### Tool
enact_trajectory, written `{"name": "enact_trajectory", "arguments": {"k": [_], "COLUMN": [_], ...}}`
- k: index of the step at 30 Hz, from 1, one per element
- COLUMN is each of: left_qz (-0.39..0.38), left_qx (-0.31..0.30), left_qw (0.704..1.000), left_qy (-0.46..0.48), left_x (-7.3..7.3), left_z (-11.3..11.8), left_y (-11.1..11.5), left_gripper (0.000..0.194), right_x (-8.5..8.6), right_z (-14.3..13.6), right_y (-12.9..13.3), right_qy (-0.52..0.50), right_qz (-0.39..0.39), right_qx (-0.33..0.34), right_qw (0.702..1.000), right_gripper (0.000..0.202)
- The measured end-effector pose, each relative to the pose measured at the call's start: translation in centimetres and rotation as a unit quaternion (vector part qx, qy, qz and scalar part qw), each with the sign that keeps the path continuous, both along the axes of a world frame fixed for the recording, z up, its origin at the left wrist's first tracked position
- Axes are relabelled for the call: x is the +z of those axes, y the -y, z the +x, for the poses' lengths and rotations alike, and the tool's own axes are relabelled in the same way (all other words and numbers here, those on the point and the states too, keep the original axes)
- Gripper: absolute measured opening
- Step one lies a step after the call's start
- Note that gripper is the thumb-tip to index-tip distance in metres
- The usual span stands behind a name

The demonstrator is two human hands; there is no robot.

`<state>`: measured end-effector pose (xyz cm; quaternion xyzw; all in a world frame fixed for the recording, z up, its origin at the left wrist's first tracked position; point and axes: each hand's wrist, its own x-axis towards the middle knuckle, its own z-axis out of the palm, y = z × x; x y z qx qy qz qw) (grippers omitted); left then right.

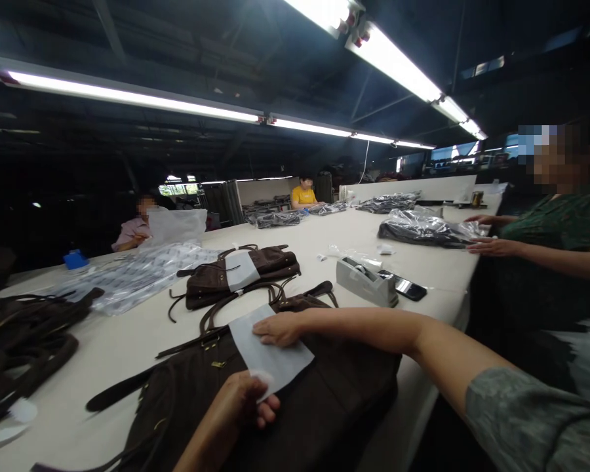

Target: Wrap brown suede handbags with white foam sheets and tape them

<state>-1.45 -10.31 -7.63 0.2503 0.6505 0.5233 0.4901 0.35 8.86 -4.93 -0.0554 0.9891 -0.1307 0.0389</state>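
A dark brown suede handbag lies flat on the white table in front of me, its straps trailing left. A white sheet of paper rests on the bag. My right hand presses flat on the sheet's upper edge. My left hand pinches the sheet's lower corner between thumb and fingers. A second brown handbag with a white sheet on it lies just beyond.
A grey tape dispenser and a black phone sit to the right. Printed plastic bags lie left, dark straps at far left. A person at right touches a bagged item. Two more people sit at the far end.
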Motion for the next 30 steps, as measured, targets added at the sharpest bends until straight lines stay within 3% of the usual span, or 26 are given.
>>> {"name": "enact_trajectory", "arguments": {"k": [5, 10, 13, 15, 17, 19, 20, 22, 24, 28, 30], "left_qz": [-0.036, -0.094, -0.151, -0.228, -0.308, -0.288, -0.232, -0.102, -0.037, -0.025, -0.021], "left_qx": [0.002, -0.009, -0.003, 0.027, 0.081, 0.134, 0.152, 0.141, 0.079, -0.035, -0.064], "left_qw": [0.999, 0.991, 0.973, 0.920, 0.802, 0.686, 0.663, 0.653, 0.664, 0.671, 0.667], "left_qy": [-0.039, -0.095, -0.176, -0.319, -0.505, -0.655, -0.695, -0.737, -0.743, -0.740, -0.742], "left_x": [0.0, -0.4, 0.2, 1.5, 3.1, 4.4, 4.6, 3.9, 2.0, -2.8, -4.0], "left_z": [0.7, 1.5, 2.2, 3.1, 4.0, 4.5, 4.5, 3.7, 2.3, 0.2, -0.2], "left_y": [1.6, 2.4, 2.7, 2.9, 2.7, 1.8, 1.1, -0.8, -2.6, -3.9, -3.4], "left_gripper": [0.021, 0.032, 0.032, 0.026, 0.020, 0.021, 0.023, 0.032, 0.046, 0.059, 0.062], "right_x": [-3.4, -4.7, -5.3, -5.7, -5.9, -6.1, -6.1, -6.1, -5.9, -4.7, -3.6], "right_z": [2.9, 4.1, 4.5, 4.8, 4.9, 5.1, 5.2, 5.3, 5.4, 5.7, 6.6], "right_y": [0.1, -0.1, 0.2, 0.5, 0.9, 1.3, 1.5, 1.7, 1.8, 1.4, 1.1], "right_qy": [-0.039, -0.091, -0.110, -0.122, -0.136, -0.149, -0.153, -0.150, -0.126, -0.078, -0.056], "right_qz": [-0.021, -0.014, 0.009, 0.026, 0.038, 0.044, 0.045, 0.046, 0.047, 0.037, 0.001], "right_qx": [0.010, 0.044, 0.039, 0.024, 0.008, -0.007, -0.016, -0.027, -0.026, -0.003, 0.014], "right_qw": [0.999, 0.995, 0.993, 0.992, 0.990, 0.988, 0.987, 0.987, 0.991, 0.996, 0.998], "right_gripper": [0.055, 0.057, 0.055, 0.053, 0.053, 0.052, 0.052, 0.051, 0.051, 0.052, 0.050]}}
